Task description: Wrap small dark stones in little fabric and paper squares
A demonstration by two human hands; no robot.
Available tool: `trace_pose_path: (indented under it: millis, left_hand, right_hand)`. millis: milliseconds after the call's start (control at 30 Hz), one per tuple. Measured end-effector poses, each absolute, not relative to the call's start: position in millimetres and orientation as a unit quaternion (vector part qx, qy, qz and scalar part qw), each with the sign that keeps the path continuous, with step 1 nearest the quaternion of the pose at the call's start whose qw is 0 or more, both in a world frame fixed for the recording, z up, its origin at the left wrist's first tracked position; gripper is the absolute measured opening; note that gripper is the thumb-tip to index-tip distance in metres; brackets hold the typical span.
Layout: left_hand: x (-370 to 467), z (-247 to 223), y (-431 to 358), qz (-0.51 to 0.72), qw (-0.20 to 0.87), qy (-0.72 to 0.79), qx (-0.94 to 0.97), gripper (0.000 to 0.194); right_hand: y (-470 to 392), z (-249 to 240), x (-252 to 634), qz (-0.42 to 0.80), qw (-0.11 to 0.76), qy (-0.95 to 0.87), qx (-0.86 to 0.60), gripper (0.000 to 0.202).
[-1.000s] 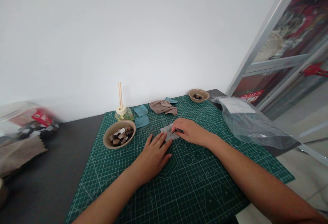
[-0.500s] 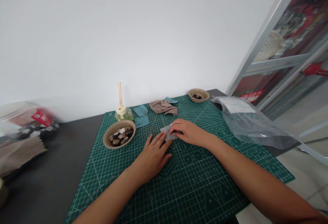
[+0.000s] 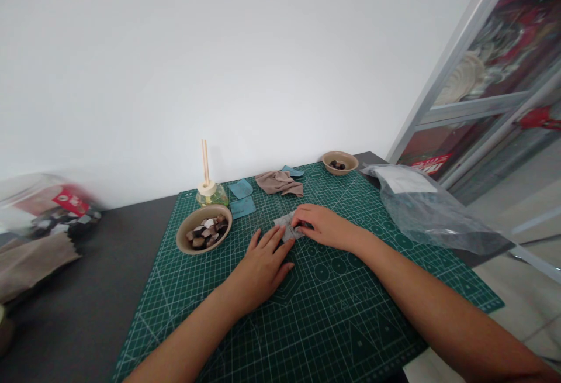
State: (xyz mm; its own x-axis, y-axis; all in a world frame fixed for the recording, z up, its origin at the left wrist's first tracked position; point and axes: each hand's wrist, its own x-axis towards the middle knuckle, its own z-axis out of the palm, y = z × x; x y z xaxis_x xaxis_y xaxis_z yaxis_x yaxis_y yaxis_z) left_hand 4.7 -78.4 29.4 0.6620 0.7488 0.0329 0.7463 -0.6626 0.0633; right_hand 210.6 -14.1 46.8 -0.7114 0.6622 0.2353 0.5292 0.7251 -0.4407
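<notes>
A small grey sheet [image 3: 288,233], perhaps sandpaper, lies on the green cutting mat [image 3: 315,330]. My left hand [image 3: 265,259] rests flat with its fingers stretched out, the fingertips touching the sheet's left and near edge. Over the right part of the same sheet, my right hand [image 3: 319,226] has its fingers bent down and brought together against the surface. Whatever those fingers pinch is hidden beneath them. To the left of my left hand stands a beige bowl [image 3: 180,241] of dark, brown and white stones [image 3: 208,232].
Behind the hands lie a crumpled brown cloth [image 3: 279,183] and blue paper pieces [image 3: 242,207]. A reed diffuser [image 3: 212,194] stands behind the stone bowl. A second bowl [image 3: 340,164] holds a few dark stones. Plastic bags lie right [image 3: 421,213] and left [image 3: 65,207].
My right hand has shifted very slightly to the right over the grey sheet. My left hand and the sheet stay in place.
</notes>
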Motion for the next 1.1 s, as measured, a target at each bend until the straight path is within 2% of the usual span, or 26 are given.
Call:
trace_pose_path:
  millis: [533,667,1100]
  left_hand:
    - [3.3,26.7,-78.5,0.047,0.02,0.406,0.912,0.043]
    - [3.2,26.2,-78.3,0.047,0.021,0.405,0.913,0.043]
    - [3.5,27.7,-78.7,0.04,0.018,0.407,0.913,0.043]
  right_hand:
    - [-12.2,45.1,211.5,0.156,0.205,-0.912,-0.319,0.018]
    - [-13.0,45.0,210.6,0.162,0.181,-0.916,-0.319,0.022]
    - [-9.2,43.9,214.0,0.113,0.179,-0.921,-0.327,0.016]
